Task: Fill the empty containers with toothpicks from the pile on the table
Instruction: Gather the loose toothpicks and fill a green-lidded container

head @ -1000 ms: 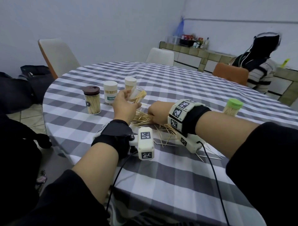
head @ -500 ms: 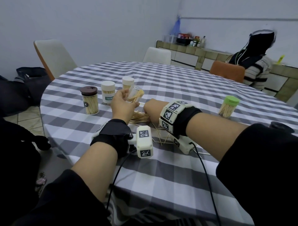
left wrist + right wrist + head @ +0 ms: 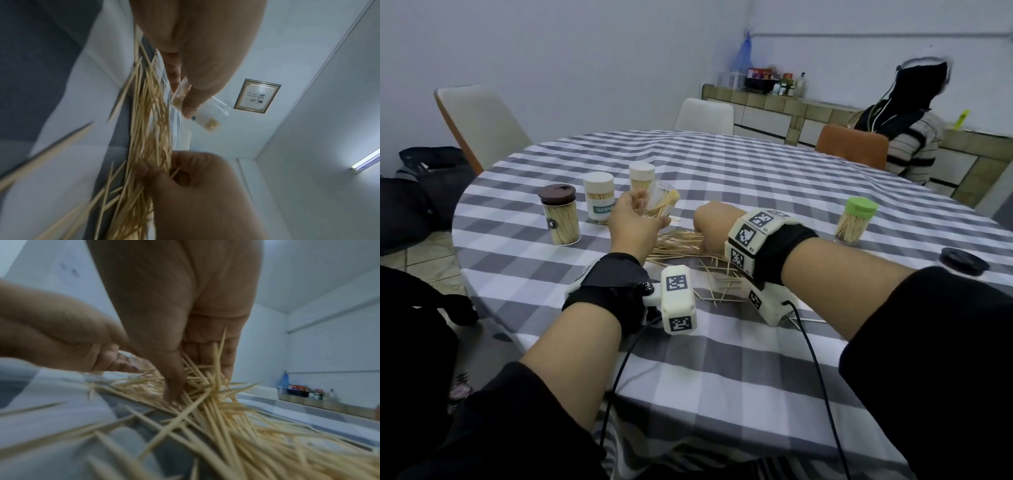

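Note:
My left hand (image 3: 635, 219) holds a clear open container (image 3: 662, 202) tilted above the table, with a few toothpicks inside. The left wrist view shows its thumb across the container (image 3: 200, 112). Loose toothpicks lie in a pile (image 3: 679, 241) on the checked tablecloth between my hands. My right hand (image 3: 709, 226) rests in the pile. Its thumb and curled fingers (image 3: 207, 356) pinch a bunch of toothpicks (image 3: 197, 381), and this grip also shows from below in the left wrist view, right hand (image 3: 180, 177).
Filled, lidded containers stand behind my left hand: a brown-lidded one (image 3: 560, 216) and two white-lidded ones (image 3: 599, 198) (image 3: 642, 174). A green-lidded one (image 3: 856, 221) stands to the right, with a black lid (image 3: 962, 262) nearer. A person sits at the far right on an orange chair (image 3: 852, 144).
My right hand has stayed in the pile and closed on toothpicks. My left hand keeps the clear container tilted in the same place. The head view has shifted slightly.

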